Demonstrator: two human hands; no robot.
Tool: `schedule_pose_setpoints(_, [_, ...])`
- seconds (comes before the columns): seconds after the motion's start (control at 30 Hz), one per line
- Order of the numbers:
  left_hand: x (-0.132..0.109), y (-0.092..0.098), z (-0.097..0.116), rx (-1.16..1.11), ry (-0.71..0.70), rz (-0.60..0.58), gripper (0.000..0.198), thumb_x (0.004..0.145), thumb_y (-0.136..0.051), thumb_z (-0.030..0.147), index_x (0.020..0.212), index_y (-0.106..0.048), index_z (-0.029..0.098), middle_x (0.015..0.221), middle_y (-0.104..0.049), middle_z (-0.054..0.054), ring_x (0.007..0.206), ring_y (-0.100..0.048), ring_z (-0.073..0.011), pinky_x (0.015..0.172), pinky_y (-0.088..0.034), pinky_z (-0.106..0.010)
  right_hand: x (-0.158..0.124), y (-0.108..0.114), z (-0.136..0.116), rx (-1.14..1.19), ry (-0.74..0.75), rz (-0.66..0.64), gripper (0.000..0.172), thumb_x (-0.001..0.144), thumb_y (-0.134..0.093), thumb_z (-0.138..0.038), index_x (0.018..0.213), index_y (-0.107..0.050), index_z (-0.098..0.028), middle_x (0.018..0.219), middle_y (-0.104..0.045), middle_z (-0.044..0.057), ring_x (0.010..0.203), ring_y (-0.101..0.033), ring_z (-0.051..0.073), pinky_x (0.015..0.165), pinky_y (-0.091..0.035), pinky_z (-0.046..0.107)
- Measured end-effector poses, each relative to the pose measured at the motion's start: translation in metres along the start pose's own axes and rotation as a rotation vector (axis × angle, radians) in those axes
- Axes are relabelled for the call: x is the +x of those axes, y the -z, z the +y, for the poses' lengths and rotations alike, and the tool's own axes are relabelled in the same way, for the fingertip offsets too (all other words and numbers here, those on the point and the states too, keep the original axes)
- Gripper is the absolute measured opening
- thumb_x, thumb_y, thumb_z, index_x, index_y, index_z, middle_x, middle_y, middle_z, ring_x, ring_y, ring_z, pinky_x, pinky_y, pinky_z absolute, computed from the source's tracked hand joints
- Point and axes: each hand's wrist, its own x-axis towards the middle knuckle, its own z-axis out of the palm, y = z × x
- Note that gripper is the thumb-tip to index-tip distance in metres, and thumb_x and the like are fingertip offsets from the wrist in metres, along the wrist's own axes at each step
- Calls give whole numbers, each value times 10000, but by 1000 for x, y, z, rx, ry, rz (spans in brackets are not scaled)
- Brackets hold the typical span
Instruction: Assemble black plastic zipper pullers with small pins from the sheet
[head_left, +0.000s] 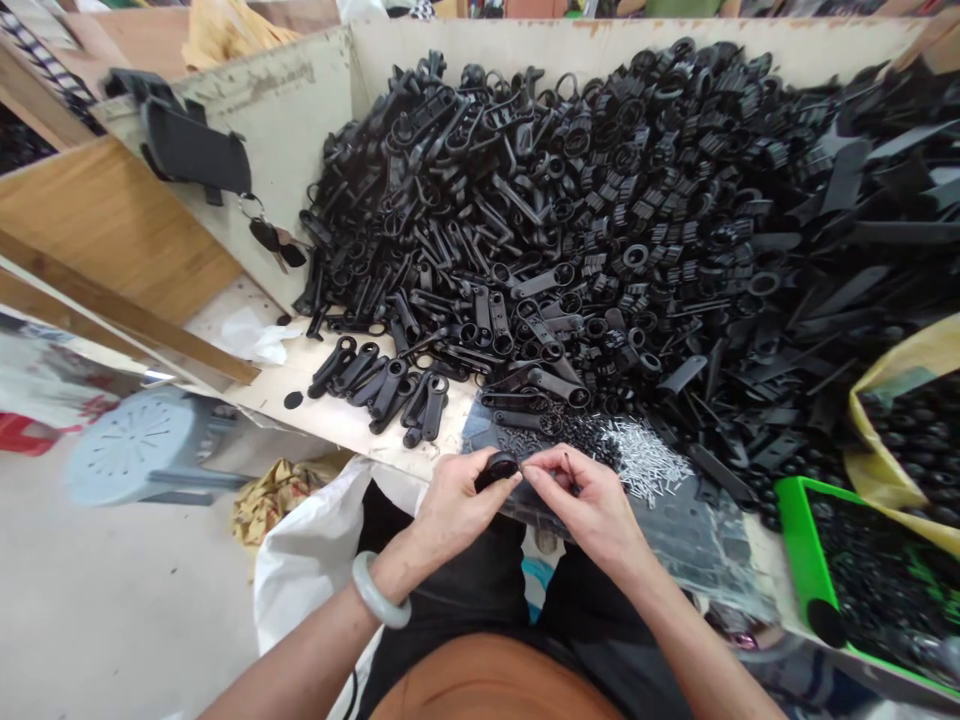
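Note:
My left hand point(459, 500) is closed around a black plastic ring-shaped part point(498, 468) and holds it just over the front edge of the bench. Fingertips of my right hand point(581, 490) are pinched together close beside that part; a small dark piece shows at them, too small to name. Behind my hands lie a heap of tiny black pieces point(555, 432) and a pile of short silver pins point(651, 458) on a dark mat point(705, 545). To the left, several black arm-shaped parts with ring ends point(433, 408) rest in a loose row.
A large heap of black plastic parts point(525, 200) fills the bench's back. At right stand a green bin point(801, 545) and a yellow bag point(881, 450) of small black pieces. Keys point(276, 243) hang on the left panel. A blue-grey stool point(139, 445) stands on the floor.

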Motion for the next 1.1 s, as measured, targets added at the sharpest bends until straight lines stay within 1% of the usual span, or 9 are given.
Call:
schedule_pose_setpoints(0.2, [1, 0, 3, -57, 28, 73, 212, 900, -618, 323, 746, -646, 181, 614, -568, 37, 618, -525, -130, 627, -418, -244, -6, 1, 5, -205, 110, 18, 165, 971, -592, -284, 917, -737, -227, 819, -685, 8, 594, -540, 131, 569, -422, 253])
schedule_pose_setpoints(0.3, [1, 0, 4, -125, 57, 78, 213, 898, -620, 336, 745, -647, 189, 579, -596, 36, 606, -566, -139, 640, -450, -246, -7, 1, 10, -363, 141, -35, 188, 1000, -556, -281, 955, -735, -245, 876, -711, 12, 714, -657, 158, 644, -464, 264])
schedule_pose_setpoints(0.4, [0, 0, 3, -138, 78, 73, 257, 899, -627, 352, 698, -634, 192, 594, -633, 20, 616, -588, -144, 649, -465, -248, -9, 10, 16, -424, 138, -3, 228, 1022, -517, -300, 1020, -740, -249, 942, -735, 25, 801, -703, 178, 704, -495, 277])
schedule_pose_setpoints(0.57, [-6, -2, 3, -169, 81, 78, 300, 914, -624, 367, 671, -626, 191, 591, -644, 10, 633, -599, -149, 697, -488, -259, -14, 36, 14, -401, 69, 135, 235, 999, -564, -371, 944, -759, -253, 848, -708, 21, 656, -615, 163, 644, -474, 285])
schedule_pose_setpoints(0.63, [-8, -3, 6, -184, 77, 69, 282, 916, -625, 364, 696, -642, 188, 594, -653, 7, 645, -611, -155, 712, -497, -265, -13, 38, 6, -326, 67, 103, 219, 977, -596, -376, 924, -768, -250, 798, -693, 14, 599, -559, 151, 597, -450, 279])
schedule_pose_setpoints(0.73, [-10, -5, 10, -159, 60, 26, 246, 917, -633, 345, 734, -667, 185, 620, -672, 4, 660, -622, -160, 707, -493, -265, -10, 29, -8, -178, 37, -27, 225, 959, -614, -374, 872, -772, -238, 735, -675, 8, 570, -515, 141, 548, -419, 266])
schedule_pose_setpoints(0.9, [-15, -5, 3, 46, -45, -3, 198, 953, -613, 295, 808, -698, 191, 683, -686, 4, 659, -630, -159, 664, -466, -260, -6, 11, -15, -23, -101, -66, 244, 896, -657, -403, 770, -735, -208, 599, -592, -14, 517, -460, 125, 467, -356, 240])
schedule_pose_setpoints(1.0, [-17, -3, -5, 270, -217, 9, 134, 960, -591, 199, 900, -711, 200, 786, -743, -16, 721, -675, -173, 704, -465, -278, -8, 8, -10, 54, -175, -96, 250, 876, -670, -424, 778, -724, -200, 582, -583, -15, 514, -469, 125, 457, -371, 233])
schedule_pose_setpoints(1.1, [-20, -1, -10, 497, -397, 6, 173, 960, -558, 133, 991, -712, 204, 837, -766, -36, 763, -697, -195, 757, -460, -319, -11, 8, -5, 178, -276, -151, 297, 865, -688, -483, 818, -711, -191, 599, -617, -5, 514, -517, 134, 464, -414, 243])
